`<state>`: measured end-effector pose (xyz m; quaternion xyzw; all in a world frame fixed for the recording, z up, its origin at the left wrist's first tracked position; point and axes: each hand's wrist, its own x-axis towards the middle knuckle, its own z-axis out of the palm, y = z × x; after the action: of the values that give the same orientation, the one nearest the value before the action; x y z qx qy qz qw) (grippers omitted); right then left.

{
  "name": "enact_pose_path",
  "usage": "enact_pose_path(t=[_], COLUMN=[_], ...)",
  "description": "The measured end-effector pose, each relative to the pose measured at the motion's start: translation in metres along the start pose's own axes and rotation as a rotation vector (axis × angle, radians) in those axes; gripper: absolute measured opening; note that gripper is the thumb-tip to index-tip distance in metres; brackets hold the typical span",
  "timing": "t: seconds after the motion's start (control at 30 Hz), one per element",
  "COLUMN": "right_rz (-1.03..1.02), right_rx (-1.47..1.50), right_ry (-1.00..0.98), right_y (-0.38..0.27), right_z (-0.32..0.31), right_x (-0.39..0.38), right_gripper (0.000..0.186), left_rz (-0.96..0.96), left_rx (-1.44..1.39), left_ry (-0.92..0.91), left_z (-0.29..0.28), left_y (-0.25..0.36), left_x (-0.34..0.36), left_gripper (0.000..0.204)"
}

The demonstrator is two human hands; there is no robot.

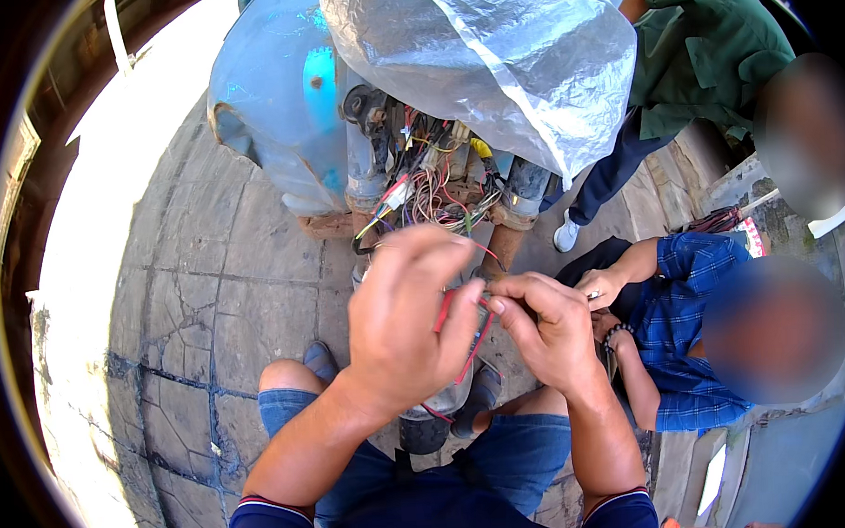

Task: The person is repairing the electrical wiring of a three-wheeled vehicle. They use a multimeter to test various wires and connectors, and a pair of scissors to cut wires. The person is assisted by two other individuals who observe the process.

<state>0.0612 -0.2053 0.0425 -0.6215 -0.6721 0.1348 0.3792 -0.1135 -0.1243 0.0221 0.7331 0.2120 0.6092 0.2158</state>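
Note:
Ahead of me a bundle of coloured wires (438, 184) hangs out between the front fork tubes of a worn blue vehicle (273, 102). My right hand (550, 329) is closed in a pinch between thumb and forefinger on the end of a thin wire. A red wire (475, 344) dangles just beside those fingertips. Close by on the left, my left hand (410, 320) is smeared by motion, its thumb apart from its fingers. Part of the red wire passes behind its thumb, and I see nothing gripped in it. Below both hands stands a tyre (424, 433), between my legs.
A clear plastic sheet (508, 56) covers the vehicle's upper front. To my right sits a person in a blue checked shirt (691, 348), hands close to my right hand. Another person in a green shirt (708, 49) stands behind. Cracked paving (187, 319) lies at left.

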Motion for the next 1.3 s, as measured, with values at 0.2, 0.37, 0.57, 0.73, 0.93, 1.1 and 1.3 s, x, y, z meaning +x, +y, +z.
enact_pose_path(t=[0.2, 0.37, 0.57, 0.73, 0.93, 1.1, 1.3], right_rz=[0.088, 0.188, 0.106, 0.201, 0.182, 0.289, 0.405], right_rx=[0.161, -0.264, -0.908, -0.877, -0.982, -0.981, -0.696], right_ry=[0.14, 0.142, -0.044, -0.064, -0.167, -0.242, -0.053], right_y=[0.023, 0.034, 0.029, 0.016, 0.017, 0.005, 0.014], right_z=[-0.001, 0.001, 0.019, 0.016, 0.015, 0.008, -0.005], right_x=[0.029, 0.06, 0.081, 0.092, 0.11, 0.116, 0.097], right_gripper=[0.014, 0.029, 0.028, 0.02, 0.014, 0.017, 0.021], left_rz=[-0.085, -0.169, -0.197, -0.207, -0.221, -0.226, -0.209], left_rx=[0.194, 0.217, 0.228, 0.204, 0.145, 0.14, 0.14], left_ry=[-0.3, -0.17, -0.129, -0.108, -0.089, -0.093, -0.104], left_z=[0.029, 0.034, 0.043, 0.045, 0.043, 0.04, 0.051], left_y=[-0.016, -0.022, -0.021, -0.026, -0.03, -0.03, -0.035], left_x=[0.003, 0.017, 0.024, 0.024, 0.026, 0.027, 0.035], left_gripper=[0.018, 0.012, 0.01, 0.01, 0.01, 0.01, 0.01])
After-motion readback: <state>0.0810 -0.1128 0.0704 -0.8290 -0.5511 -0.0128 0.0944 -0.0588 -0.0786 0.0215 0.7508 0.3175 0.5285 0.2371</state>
